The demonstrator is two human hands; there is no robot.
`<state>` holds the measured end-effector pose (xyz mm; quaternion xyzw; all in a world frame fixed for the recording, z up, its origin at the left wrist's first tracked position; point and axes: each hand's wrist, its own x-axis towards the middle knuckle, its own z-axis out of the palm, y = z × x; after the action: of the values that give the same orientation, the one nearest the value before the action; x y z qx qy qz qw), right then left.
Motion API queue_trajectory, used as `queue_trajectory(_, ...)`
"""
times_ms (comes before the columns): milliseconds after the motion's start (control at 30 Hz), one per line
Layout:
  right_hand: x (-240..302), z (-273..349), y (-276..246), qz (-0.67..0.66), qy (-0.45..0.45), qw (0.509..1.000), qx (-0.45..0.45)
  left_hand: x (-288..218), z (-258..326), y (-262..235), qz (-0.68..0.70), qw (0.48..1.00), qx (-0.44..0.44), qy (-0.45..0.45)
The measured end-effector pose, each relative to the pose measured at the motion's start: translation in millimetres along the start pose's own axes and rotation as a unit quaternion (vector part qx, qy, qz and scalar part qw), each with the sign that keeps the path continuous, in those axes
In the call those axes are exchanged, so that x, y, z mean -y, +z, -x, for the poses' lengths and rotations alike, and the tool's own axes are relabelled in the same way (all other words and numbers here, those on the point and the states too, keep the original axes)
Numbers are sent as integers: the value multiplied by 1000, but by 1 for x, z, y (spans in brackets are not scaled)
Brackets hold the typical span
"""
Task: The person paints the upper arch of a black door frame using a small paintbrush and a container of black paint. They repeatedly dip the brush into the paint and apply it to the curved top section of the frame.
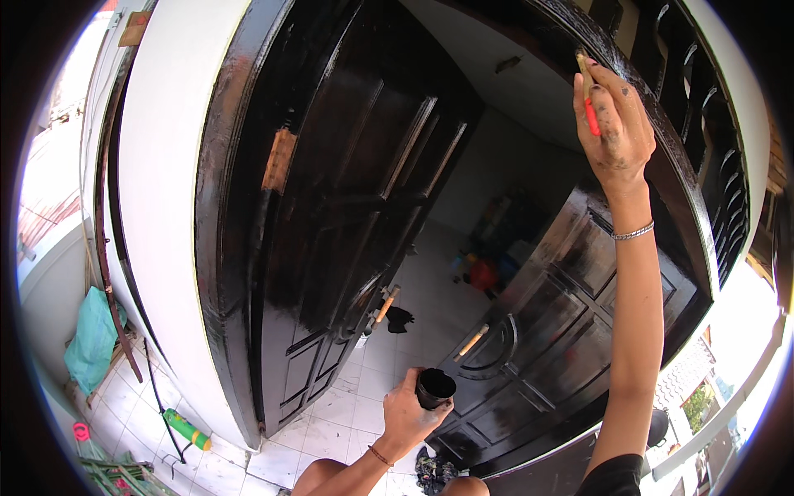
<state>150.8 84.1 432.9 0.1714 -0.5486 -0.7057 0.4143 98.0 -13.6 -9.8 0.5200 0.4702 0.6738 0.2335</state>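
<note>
My right hand (619, 132) is raised high at the upper right, its fingers closed round a slim paintbrush (592, 117) with a red handle end. The brush's tip meets or nearly meets the dark upper door frame (616, 62); the exact contact is too small to tell. Dark stains mark the fingers. Low in the middle, my left hand (405, 420) grips a small black cup (435, 387) with dark contents, held upright. Two glossy dark panelled door leaves stand ajar, the left leaf (347, 165) and the right leaf (562, 331).
Bare wood patches show on the left frame (279, 159) and at the door handles (471, 342). A green-yellow bottle (187, 430) lies on the tiles beside the white wall (169, 165). Further left hangs a teal bag (93, 343). A dark crumpled bag (433, 473) sits by my knees.
</note>
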Motion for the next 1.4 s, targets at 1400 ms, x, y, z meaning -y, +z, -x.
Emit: queue_trajectory(1400, -52, -65, 1, -291, 353, 885, 82, 6, 0, 10, -11, 1000, 2, 5)
